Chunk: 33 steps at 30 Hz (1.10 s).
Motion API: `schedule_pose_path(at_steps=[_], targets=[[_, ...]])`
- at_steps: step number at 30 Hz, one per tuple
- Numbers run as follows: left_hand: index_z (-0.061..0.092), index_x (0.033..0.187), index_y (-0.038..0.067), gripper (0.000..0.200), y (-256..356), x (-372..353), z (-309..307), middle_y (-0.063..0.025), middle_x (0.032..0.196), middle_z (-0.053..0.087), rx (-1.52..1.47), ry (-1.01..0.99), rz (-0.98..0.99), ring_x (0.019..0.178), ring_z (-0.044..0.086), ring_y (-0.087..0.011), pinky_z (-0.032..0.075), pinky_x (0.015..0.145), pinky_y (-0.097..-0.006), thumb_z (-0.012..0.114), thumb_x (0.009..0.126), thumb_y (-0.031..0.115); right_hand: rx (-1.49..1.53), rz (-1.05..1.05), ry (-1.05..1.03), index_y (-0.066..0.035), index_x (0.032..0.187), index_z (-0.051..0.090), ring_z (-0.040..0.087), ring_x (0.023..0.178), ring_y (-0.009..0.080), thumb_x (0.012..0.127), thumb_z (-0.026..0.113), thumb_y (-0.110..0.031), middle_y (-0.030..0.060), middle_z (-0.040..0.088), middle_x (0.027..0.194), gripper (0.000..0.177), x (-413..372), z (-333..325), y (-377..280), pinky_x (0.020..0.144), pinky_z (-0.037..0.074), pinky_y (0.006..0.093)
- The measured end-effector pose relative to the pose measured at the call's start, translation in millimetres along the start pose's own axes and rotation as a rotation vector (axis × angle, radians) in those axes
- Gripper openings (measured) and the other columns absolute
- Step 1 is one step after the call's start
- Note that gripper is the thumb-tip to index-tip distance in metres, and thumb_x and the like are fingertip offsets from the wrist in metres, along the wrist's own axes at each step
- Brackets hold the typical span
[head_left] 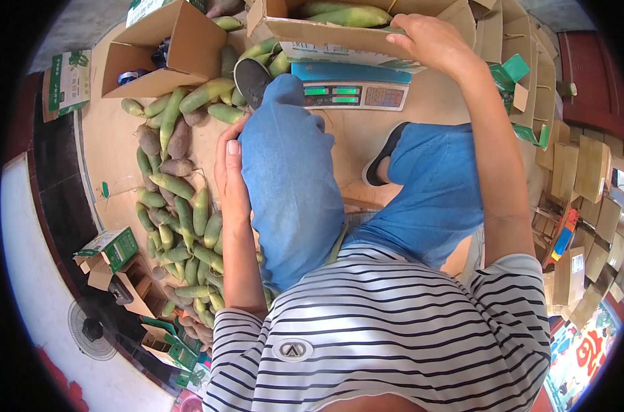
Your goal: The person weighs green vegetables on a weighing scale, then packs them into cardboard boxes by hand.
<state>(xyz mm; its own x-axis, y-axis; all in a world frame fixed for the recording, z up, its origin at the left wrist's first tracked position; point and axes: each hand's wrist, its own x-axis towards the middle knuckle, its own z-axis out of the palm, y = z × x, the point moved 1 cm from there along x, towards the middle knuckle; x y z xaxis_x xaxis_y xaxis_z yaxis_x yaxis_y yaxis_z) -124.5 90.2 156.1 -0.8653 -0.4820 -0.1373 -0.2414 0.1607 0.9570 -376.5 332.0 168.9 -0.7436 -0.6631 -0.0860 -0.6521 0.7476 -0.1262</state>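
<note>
At the top, a long cardboard box [339, 33] holding green radishes [350, 16] sits over a blue scale [353, 95] with lit green displays. My right hand [429, 42] pinches the near edge of this box at its right part. My left hand [234, 168] lies against the side of my bent knee, fingers stretched along the blue trousers, holding nothing visible. Left of that hand, a big pile of green radishes [181, 216] mixed with brownish-purple ones [179, 139] covers the floor.
An open cardboard box [168, 58] stands at the upper left, beside the pile. Green-printed cartons [120, 250] and a fan [92, 329] are at the lower left. Flattened and stacked cardboard [586, 165] lines the right side. My shoe [252, 81] is beside the scale.
</note>
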Motion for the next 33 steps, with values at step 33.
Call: schedule_pose_path(at_steps=[33], targets=[[0.054,0.105,0.001,0.045,-318.1,-203.0,-234.0,-0.0191,0.101,0.061,1.029,0.087,-0.826,0.096,0.058,-0.0352,0.047,0.080,-0.0414,0.065,0.076,0.033,0.005,-0.056,-0.227,0.000,0.115,0.051,0.056,0.100,0.0355,0.092,0.047,-0.035,0.0219,0.059,0.107,0.042,16.4,24.9,20.9,0.083,0.043,0.0379]])
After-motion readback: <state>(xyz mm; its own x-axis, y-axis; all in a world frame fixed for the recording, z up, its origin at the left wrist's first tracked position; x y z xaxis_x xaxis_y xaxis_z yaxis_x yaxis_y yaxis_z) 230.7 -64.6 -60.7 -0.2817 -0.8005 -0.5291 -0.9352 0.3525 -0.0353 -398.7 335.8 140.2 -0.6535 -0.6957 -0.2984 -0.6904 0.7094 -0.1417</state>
